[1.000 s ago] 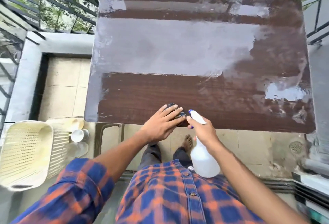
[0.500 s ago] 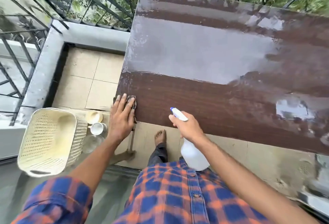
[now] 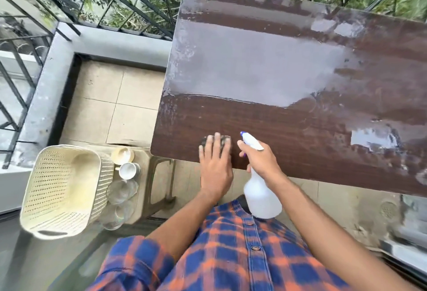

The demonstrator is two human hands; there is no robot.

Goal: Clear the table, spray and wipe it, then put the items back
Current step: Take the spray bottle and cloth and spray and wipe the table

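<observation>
The brown wood-grain table (image 3: 288, 129) is bare, with a wide wet grey sheen across its middle and far part and a darker band along the near edge. My left hand (image 3: 216, 166) lies flat with straight fingers on a dark cloth (image 3: 225, 141) near the table's front left edge; only the cloth's far end shows past my fingertips. My right hand (image 3: 261, 160) grips the neck of a white spray bottle (image 3: 262, 194), which hangs below the table edge, its white and blue nozzle pointing up-left over the table.
On a low stool to the left stand a cream perforated basket (image 3: 62, 189), two cups (image 3: 128, 170) and some clear glasses (image 3: 121, 192). Black metal railing (image 3: 129, 6) runs behind the table and down the left side. Beige floor tiles lie between.
My left hand slid the cloth left to the table's front left corner, then back right towards the spray bottle. My right hand kept holding the bottle. The camera view shifted to the left.
</observation>
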